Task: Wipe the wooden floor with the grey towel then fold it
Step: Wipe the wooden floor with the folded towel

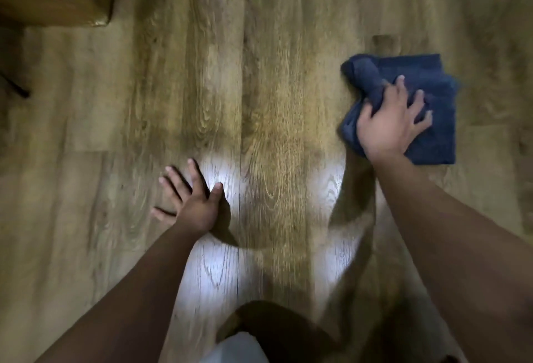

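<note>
Wiping was underway, folding left: the right hand [389,123] pressed the bunched grey towel [427,132] at right, fingers spread; the left hand [191,204] lay flat, empty, on the wooden floor [274,74].

Left hand [192,204] flat; right hand [389,123] splayed
</note>
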